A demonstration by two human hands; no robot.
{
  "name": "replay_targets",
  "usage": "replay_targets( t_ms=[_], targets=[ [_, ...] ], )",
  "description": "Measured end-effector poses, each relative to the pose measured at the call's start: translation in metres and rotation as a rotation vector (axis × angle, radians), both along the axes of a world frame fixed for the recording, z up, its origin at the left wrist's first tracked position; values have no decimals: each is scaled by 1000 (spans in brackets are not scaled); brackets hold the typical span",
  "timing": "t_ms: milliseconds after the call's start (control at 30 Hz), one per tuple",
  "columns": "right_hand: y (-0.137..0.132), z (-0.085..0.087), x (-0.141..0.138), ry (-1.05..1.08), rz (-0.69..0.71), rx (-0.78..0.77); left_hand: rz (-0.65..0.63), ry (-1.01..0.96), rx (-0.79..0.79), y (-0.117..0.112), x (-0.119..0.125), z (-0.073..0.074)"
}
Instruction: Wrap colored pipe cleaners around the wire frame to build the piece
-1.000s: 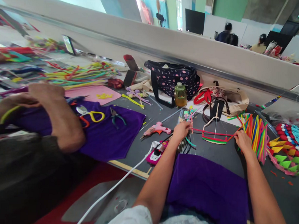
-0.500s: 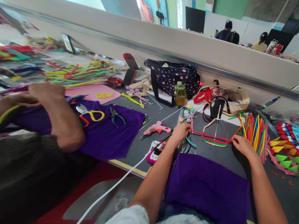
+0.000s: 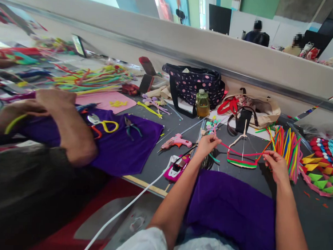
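Note:
A thin red pipe cleaner runs in a shallow sag between my two hands. My left hand pinches its left end, and my right hand has the other end between thumb and fingers. Just beyond it, flat on the dark table, lies a house-shaped frame with a pale wrapped outline and red, white and green bands along its bottom. A bundle of coloured pipe cleaners is close to my right hand. Beside my left wrist are thin metal wires and pastel pieces, partly covered by the hand.
Left of me lie a pink glue gun, a magenta power strip and a white cable. A co-worker's arm rests by scissors and pliers on purple cloth. A bottle and bags stand behind.
The pipe cleaner has come off the frame's bands toward me and now sags. My right hand has turned slightly upward, and the view has shifted a little.

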State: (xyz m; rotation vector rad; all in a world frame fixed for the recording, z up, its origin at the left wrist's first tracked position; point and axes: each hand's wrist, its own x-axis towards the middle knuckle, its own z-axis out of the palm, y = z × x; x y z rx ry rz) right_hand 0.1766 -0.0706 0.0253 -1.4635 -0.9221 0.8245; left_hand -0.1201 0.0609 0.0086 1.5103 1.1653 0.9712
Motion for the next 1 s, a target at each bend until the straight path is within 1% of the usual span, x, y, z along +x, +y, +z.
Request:
replay_targets(
  t_ms=[100,133,200,267,333,467,533,633,700,767,867,933,1000],
  targets=[
    [8,9,-10,39,-164,89,156,-233,-8,-2,19,8],
    [12,12,-14,31,-199,111,177,-296,-2,-2,26,11],
    [20,15,-21,7,-236,142,208,-400,10,-1,39,17],
    [29,11,-26,-16,-247,148,234,-483,15,3,50,18],
    [39,1,-28,-43,-264,122,255,-533,-26,6,60,13],
    [53,-30,-24,-94,-303,-4,316,-581,-192,9,68,-11],
    [59,-44,-20,-192,-284,-70,314,-586,-236,9,68,-22],
    [68,-58,-15,-357,-183,-124,344,-575,-243,9,65,-33],
    [75,-63,-14,-417,-114,-139,322,-552,-279,8,64,-38],
    [81,-64,-16,-430,-82,-150,251,-507,-336,6,64,-41],
    [86,-64,-22,-410,-82,-163,199,-440,-314,0,66,-44],
    [86,-61,-27,-391,-88,-158,178,-437,-285,-6,66,-42],
    [87,-57,-29,-376,-104,-147,152,-477,-283,-7,65,-37]
  ],
)
